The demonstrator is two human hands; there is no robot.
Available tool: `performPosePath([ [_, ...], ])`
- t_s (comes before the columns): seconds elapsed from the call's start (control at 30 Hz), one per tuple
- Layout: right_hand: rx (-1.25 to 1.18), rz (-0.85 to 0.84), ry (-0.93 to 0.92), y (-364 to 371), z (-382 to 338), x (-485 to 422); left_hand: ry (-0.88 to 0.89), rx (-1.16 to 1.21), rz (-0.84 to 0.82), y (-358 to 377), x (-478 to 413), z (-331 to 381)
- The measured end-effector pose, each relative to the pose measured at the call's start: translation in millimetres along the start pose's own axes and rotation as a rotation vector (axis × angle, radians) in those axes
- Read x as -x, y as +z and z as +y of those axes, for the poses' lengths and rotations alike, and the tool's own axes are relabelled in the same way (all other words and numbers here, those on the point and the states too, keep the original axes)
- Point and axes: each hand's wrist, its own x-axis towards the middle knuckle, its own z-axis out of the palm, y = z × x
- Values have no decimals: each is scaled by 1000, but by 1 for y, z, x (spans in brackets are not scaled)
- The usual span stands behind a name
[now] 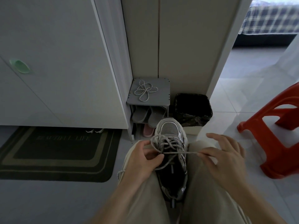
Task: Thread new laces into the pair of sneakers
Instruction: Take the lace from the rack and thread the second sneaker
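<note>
text | doormat | "BEAUTIFUL LIFE" | faint, dim lettering

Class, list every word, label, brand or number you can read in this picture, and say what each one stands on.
"BEAUTIFUL LIFE": on the dark doormat. The print is faint and the first word is dim, so that reading is unsure.
sneaker: no brand or number can be read.
lace, shoe rack, bin, red stool: no text seen.
</note>
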Motion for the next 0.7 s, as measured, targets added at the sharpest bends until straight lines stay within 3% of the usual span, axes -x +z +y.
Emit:
performPosePath([
  [0.13, 114, -127, 76, 3, 20, 8, 6, -34, -11, 1, -1, 0],
  [0.37, 54, -121, -4, 24, -29, -13, 22, -125, -14, -1, -3, 3],
  [0.53, 54, -65, -26, 25, -14, -8, 38, -147, -9, -4, -2, 6],
  [0.7, 67, -104, 69, 15, 19, 5, 57, -182, -21, -3, -3, 1],
])
